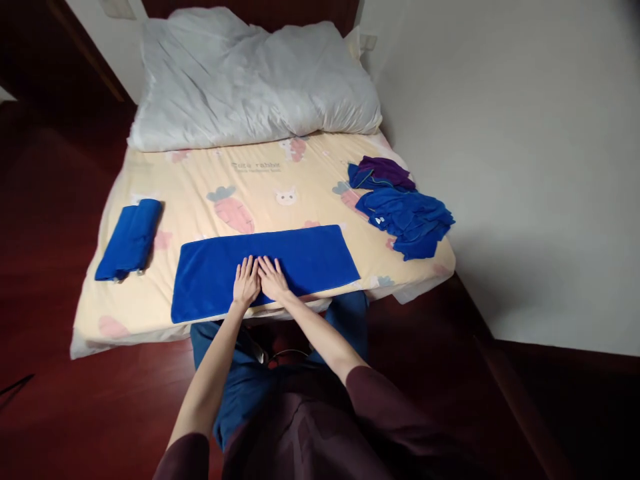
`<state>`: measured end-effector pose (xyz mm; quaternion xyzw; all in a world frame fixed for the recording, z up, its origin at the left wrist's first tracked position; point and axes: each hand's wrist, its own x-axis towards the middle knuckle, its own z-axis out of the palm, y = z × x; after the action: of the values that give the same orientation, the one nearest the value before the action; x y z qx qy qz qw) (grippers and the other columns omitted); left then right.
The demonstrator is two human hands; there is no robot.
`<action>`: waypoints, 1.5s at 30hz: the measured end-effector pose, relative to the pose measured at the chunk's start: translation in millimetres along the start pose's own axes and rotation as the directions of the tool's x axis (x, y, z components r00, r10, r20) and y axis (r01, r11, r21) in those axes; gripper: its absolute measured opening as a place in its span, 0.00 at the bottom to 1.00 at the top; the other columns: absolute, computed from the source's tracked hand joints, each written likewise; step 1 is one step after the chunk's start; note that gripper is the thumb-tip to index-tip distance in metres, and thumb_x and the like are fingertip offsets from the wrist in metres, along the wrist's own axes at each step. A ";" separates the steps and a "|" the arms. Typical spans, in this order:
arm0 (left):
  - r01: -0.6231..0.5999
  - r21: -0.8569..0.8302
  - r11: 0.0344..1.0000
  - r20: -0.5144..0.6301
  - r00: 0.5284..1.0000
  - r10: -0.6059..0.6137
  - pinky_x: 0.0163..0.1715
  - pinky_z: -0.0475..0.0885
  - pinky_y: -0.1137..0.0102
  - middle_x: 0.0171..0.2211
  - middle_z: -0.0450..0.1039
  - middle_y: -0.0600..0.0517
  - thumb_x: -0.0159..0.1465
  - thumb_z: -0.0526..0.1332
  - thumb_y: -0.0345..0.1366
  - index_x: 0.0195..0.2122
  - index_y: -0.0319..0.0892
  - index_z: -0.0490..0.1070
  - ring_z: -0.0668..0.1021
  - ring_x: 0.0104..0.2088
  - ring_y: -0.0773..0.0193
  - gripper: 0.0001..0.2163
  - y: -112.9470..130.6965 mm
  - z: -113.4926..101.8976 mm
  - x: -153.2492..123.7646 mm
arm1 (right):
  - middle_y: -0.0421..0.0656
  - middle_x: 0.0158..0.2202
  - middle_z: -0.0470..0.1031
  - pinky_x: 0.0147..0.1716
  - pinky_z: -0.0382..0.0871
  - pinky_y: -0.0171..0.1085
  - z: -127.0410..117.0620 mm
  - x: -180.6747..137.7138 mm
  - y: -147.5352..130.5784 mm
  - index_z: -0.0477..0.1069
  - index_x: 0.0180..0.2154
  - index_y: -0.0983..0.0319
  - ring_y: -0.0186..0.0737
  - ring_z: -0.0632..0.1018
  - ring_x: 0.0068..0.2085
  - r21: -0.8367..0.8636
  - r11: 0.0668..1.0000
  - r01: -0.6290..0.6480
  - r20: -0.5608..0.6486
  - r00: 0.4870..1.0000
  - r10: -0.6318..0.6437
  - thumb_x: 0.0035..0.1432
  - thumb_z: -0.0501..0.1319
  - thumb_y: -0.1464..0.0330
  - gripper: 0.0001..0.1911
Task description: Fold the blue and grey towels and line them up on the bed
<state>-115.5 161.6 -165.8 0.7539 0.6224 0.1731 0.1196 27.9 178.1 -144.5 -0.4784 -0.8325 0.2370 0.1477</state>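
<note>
Presently, left hand (247, 284) and right hand (273, 279) lie flat on the blue towel (313, 257) along the near edge of the bed (193, 200), grip unclosed, nothing held. Towel judged light, soft, limp; best held by its corners.

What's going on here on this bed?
A person has both hands, left hand and right hand, laid flat on a smooth blue cloth near the bed's front edge. A folded blue bundle lies to the left; crumpled blue and purple cloths lie to the right.
</note>
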 end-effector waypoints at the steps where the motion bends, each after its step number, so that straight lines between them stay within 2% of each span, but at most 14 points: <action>1: 0.013 -0.011 1.000 0.003 1.000 -0.013 0.71 0.46 0.48 0.73 0.48 0.40 0.70 0.46 0.35 0.72 0.35 0.53 0.50 0.74 0.48 0.29 -2.4 11.5 -1.8 | 0.48 0.74 0.50 0.70 0.32 0.58 8.4 0.8 1.0 0.53 0.71 0.62 0.49 0.47 0.74 0.026 1.000 0.006 0.027 1.000 -0.007 0.69 0.50 0.71 0.31; 3: 0.024 -0.022 0.999 -0.020 0.999 -0.025 0.72 0.45 0.48 0.73 0.47 0.42 0.70 0.45 0.35 0.73 0.37 0.51 0.50 0.74 0.49 0.29 -8.2 26.5 -6.6 | 0.46 0.74 0.50 0.70 0.32 0.56 18.4 -0.8 6.9 0.53 0.71 0.60 0.46 0.48 0.74 0.042 0.999 0.001 0.027 1.000 -0.002 0.70 0.50 0.71 0.30; 5: 0.017 -0.025 1.000 -0.042 0.999 -0.018 0.72 0.43 0.48 0.74 0.45 0.44 0.70 0.45 0.35 0.73 0.38 0.50 0.49 0.74 0.51 0.29 -12.0 32.0 -9.6 | 0.45 0.75 0.47 0.71 0.31 0.54 21.3 -2.8 13.0 0.54 0.70 0.60 0.45 0.47 0.74 0.022 1.000 -0.002 0.017 1.000 0.002 0.71 0.49 0.70 0.29; 9: 0.014 -0.028 1.000 -0.033 0.999 -0.015 0.72 0.42 0.51 0.74 0.44 0.44 0.71 0.43 0.36 0.73 0.37 0.50 0.48 0.74 0.52 0.29 -10.8 29.3 -8.6 | 0.44 0.75 0.45 0.71 0.31 0.54 21.3 -2.1 16.2 0.54 0.70 0.61 0.44 0.46 0.75 -0.037 0.999 -0.009 0.027 1.000 0.010 0.72 0.48 0.69 0.28; 12: 0.040 -0.019 0.999 -0.045 0.998 -0.041 0.72 0.42 0.51 0.74 0.44 0.43 0.72 0.43 0.38 0.73 0.35 0.52 0.48 0.74 0.53 0.28 -8.8 26.1 -9.2 | 0.43 0.75 0.46 0.72 0.33 0.52 21.1 -3.9 18.6 0.54 0.70 0.61 0.43 0.47 0.75 -0.089 0.996 -0.005 -0.013 1.000 0.004 0.73 0.48 0.66 0.28; 15: 0.088 -0.013 0.996 -0.059 0.994 -0.089 0.72 0.42 0.51 0.74 0.44 0.42 0.73 0.44 0.41 0.72 0.35 0.53 0.48 0.74 0.52 0.29 -12.3 20.6 -14.0 | 0.45 0.75 0.46 0.73 0.36 0.51 15.8 -11.9 33.6 0.53 0.71 0.63 0.43 0.48 0.75 -0.132 0.991 -0.019 -0.067 0.998 0.010 0.74 0.47 0.60 0.29; 19: 0.180 -0.002 0.984 -0.078 0.981 -0.180 0.72 0.42 0.50 0.74 0.44 0.42 0.72 0.45 0.44 0.72 0.36 0.53 0.48 0.74 0.51 0.30 -32.1 2.4 -26.9 | 0.45 0.75 0.46 0.73 0.37 0.50 -3.0 -28.4 76.0 0.50 0.72 0.63 0.42 0.47 0.75 -0.182 0.979 -0.092 -0.111 0.991 0.072 0.74 0.45 0.57 0.32; 26: 0.382 0.056 0.922 -0.190 0.911 -0.366 0.71 0.41 0.50 0.74 0.44 0.38 0.72 0.45 0.47 0.73 0.33 0.50 0.48 0.74 0.48 0.32 -97.6 -43.4 -68.9 | 0.46 0.75 0.45 0.73 0.37 0.49 -50.5 -66.1 171.3 0.45 0.73 0.66 0.43 0.47 0.75 -0.231 0.931 -0.281 -0.184 0.953 0.242 0.74 0.42 0.56 0.34; 29: 0.433 0.072 0.899 -0.197 0.889 -0.412 0.71 0.42 0.51 0.74 0.44 0.37 0.72 0.45 0.48 0.73 0.31 0.49 0.49 0.74 0.47 0.34 -116.1 -53.2 -82.9 | 0.47 0.75 0.46 0.73 0.38 0.49 -69.4 -86.7 208.3 0.45 0.73 0.67 0.43 0.48 0.75 -0.261 0.890 -0.374 -0.224 0.920 0.321 0.74 0.40 0.56 0.35; 32: 0.442 0.087 0.893 -0.193 0.887 -0.421 0.72 0.43 0.52 0.74 0.44 0.37 0.72 0.44 0.49 0.73 0.31 0.48 0.49 0.74 0.48 0.34 -122.3 -54.3 -87.9 | 0.47 0.75 0.44 0.73 0.39 0.48 -80.9 -101.5 232.0 0.43 0.73 0.68 0.42 0.48 0.75 -0.301 0.867 -0.398 -0.227 0.913 0.340 0.74 0.38 0.57 0.34; 38: 0.452 0.096 0.887 -0.209 0.880 -0.426 0.72 0.43 0.53 0.74 0.44 0.39 0.72 0.44 0.49 0.73 0.32 0.49 0.49 0.74 0.50 0.33 -123.0 -49.6 -85.3 | 0.45 0.75 0.44 0.73 0.38 0.46 -81.4 -105.1 236.3 0.44 0.73 0.69 0.39 0.47 0.75 -0.349 0.853 -0.389 -0.214 0.919 0.332 0.74 0.36 0.57 0.35; 45: 0.493 0.122 0.861 -0.141 0.868 -0.477 0.71 0.44 0.50 0.74 0.44 0.39 0.71 0.44 0.47 0.73 0.32 0.49 0.49 0.74 0.49 0.33 -131.0 -52.1 -88.3 | 0.47 0.75 0.44 0.73 0.39 0.47 -82.6 -107.4 231.7 0.45 0.73 0.70 0.40 0.48 0.75 -0.368 0.834 -0.411 -0.197 0.911 0.362 0.73 0.38 0.59 0.35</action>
<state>-268.9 99.0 -180.1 0.5695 0.8091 0.1285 0.0677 288.8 205.5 -201.0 -0.6700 -0.7388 0.0571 0.0449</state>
